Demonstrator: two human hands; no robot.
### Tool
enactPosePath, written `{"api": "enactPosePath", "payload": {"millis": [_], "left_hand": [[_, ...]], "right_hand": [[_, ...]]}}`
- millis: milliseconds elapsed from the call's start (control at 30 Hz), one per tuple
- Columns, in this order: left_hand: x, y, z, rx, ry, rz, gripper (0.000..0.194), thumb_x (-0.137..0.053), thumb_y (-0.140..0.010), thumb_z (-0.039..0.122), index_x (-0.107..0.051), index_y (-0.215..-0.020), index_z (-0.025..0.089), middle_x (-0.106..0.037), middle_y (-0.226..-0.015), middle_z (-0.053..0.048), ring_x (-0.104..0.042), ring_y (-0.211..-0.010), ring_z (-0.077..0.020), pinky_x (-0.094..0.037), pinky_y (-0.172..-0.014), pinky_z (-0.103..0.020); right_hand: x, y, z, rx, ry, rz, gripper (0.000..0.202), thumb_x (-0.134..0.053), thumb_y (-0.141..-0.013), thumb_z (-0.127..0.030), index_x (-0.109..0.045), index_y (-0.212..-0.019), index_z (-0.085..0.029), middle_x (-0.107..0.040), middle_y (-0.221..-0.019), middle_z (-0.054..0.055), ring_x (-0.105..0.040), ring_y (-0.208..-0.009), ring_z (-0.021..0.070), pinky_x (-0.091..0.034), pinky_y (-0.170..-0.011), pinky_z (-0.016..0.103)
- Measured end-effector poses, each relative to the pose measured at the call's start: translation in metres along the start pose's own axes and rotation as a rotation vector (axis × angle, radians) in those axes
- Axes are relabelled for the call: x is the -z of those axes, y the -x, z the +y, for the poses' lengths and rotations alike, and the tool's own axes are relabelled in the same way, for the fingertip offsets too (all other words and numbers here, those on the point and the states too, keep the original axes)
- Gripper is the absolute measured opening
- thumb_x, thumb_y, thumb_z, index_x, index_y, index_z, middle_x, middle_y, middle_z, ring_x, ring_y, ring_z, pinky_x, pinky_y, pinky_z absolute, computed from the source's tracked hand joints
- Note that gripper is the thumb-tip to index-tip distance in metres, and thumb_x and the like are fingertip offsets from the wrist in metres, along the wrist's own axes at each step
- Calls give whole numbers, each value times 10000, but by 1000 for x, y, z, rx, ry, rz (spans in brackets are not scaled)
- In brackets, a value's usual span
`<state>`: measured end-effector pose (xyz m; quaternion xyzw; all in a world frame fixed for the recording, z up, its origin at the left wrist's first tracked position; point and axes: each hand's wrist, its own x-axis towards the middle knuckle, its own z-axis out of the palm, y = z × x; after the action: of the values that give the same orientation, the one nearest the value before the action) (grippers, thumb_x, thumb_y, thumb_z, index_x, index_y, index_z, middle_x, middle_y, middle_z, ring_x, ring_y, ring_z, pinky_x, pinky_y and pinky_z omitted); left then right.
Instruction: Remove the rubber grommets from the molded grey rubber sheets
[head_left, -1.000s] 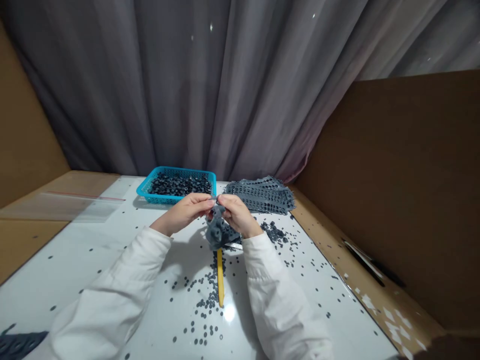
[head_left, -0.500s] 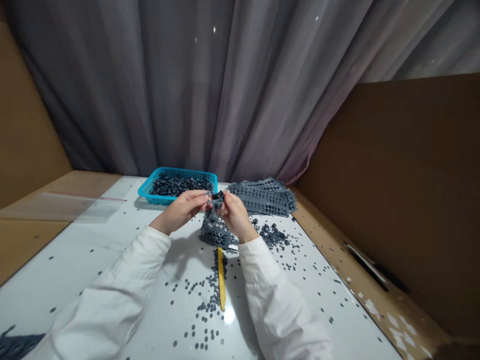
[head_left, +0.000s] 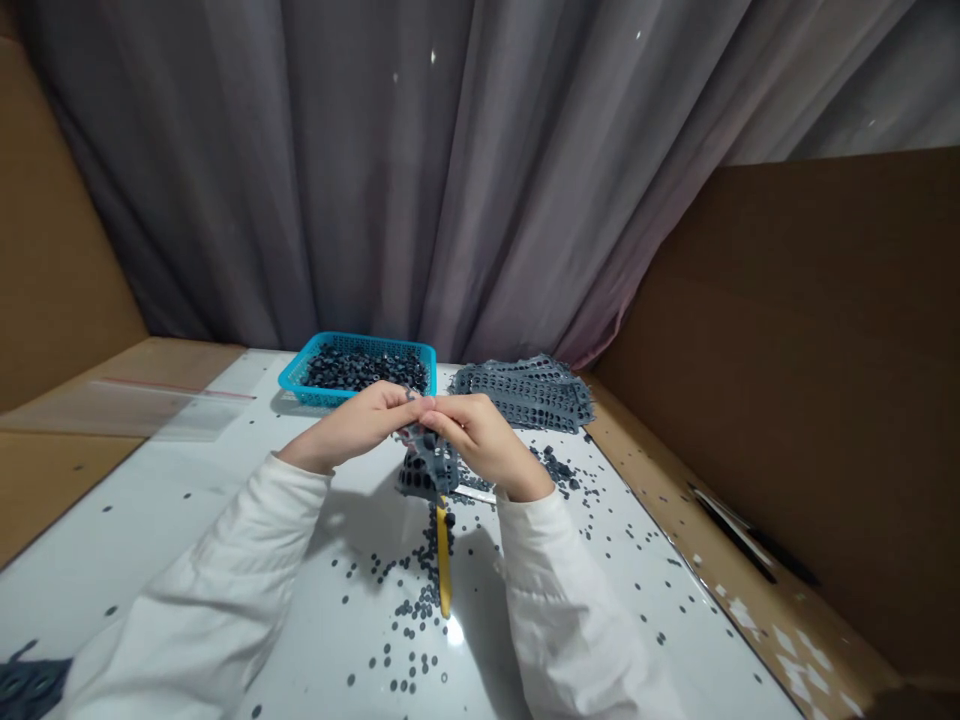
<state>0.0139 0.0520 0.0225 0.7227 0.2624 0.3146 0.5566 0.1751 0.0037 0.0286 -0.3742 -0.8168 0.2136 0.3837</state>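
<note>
My left hand and my right hand meet over the middle of the white table, thumbs and fingertips pinched together. Between them hangs a dark grey perforated rubber sheet, its upper edge closed in my fingers and its lower part curling near the tabletop. The exact spot where the fingertips press is hidden. Just below the sheet lies a slim yellow stick-like tool. Many small dark discs are scattered around it. A pale flat strip shows beneath my right hand.
A blue basket full of small black pieces stands at the back. Beside it lie stacked perforated sheets. Dark chunks lie on the right. A clear zip bag is on the left, and pens lie by the right cardboard wall.
My hands have come together, with the right hand turned inward over the sheet. Earlier, a dark piece showed between the separated fingertips; now the fingers cover that spot.
</note>
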Motion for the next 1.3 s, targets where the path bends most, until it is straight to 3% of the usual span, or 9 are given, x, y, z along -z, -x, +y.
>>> {"api": "enactPosePath", "payload": {"millis": [100,267,433,600,1000,1167,1300], "left_hand": [[-8,0,-1,-34,206,56,348,-641,-715,435,-568,-545,140,-504,-534,26,-419,-511,-81,-353,-496,-191],[-26,-3,0,-13,476,217,432,-725,-592,493,-498,-481,143,-418,-446,62,-331,-391,-39,-276,-363,-163],[-29,-3,-2,4,592,286,442,-775,-534,461,-470,-483,145,-395,-416,84,-298,-340,-16,-221,-305,-144],[-28,-4,-8,-5,634,300,440,-784,-517,469,-489,-533,142,-428,-430,87,-312,-332,-9,-220,-302,-133],[-23,-6,-15,-63,559,257,423,-697,-630,508,-506,-529,144,-440,-459,61,-384,-410,-49,-336,-410,-166],[-17,-2,-9,-196,129,154,276,-717,-654,357,-604,-790,145,-605,-756,-16,-547,-728,-146,-440,-669,-237],[-13,1,-1,-168,2,218,189,-641,-694,272,-569,-833,167,-599,-786,-8,-557,-756,-165,-450,-694,-267]], "right_hand": [[1,1,0,-1,-103,61,325,-409,-901,-344,-566,-697,-147,-446,-591,-25,-382,-566,90,-305,-564,221],[-6,-1,11,-45,-320,178,357,-412,-890,-390,-513,-643,-153,-343,-565,-42,-298,-532,84,-266,-530,226],[-20,-5,22,-77,-482,273,388,-454,-863,-412,-352,-570,-179,-287,-557,-50,-255,-528,80,-234,-513,226],[-28,-8,27,-122,-552,334,413,-474,-828,-474,-336,-565,-187,-268,-552,-50,-253,-527,85,-244,-508,225],[-26,-8,28,-144,-587,329,427,-471,-827,-501,-348,-564,-189,-282,-562,-46,-265,-531,91,-266,-524,232],[-12,-7,19,-131,-462,254,491,-272,-878,-577,-394,-613,-182,-324,-609,-28,-318,-576,105,-289,-565,242],[-2,-3,17,-89,-441,264,421,-270,-904,-517,-420,-688,-189,-354,-600,-34,-354,-571,105,-318,-569,243]]}}
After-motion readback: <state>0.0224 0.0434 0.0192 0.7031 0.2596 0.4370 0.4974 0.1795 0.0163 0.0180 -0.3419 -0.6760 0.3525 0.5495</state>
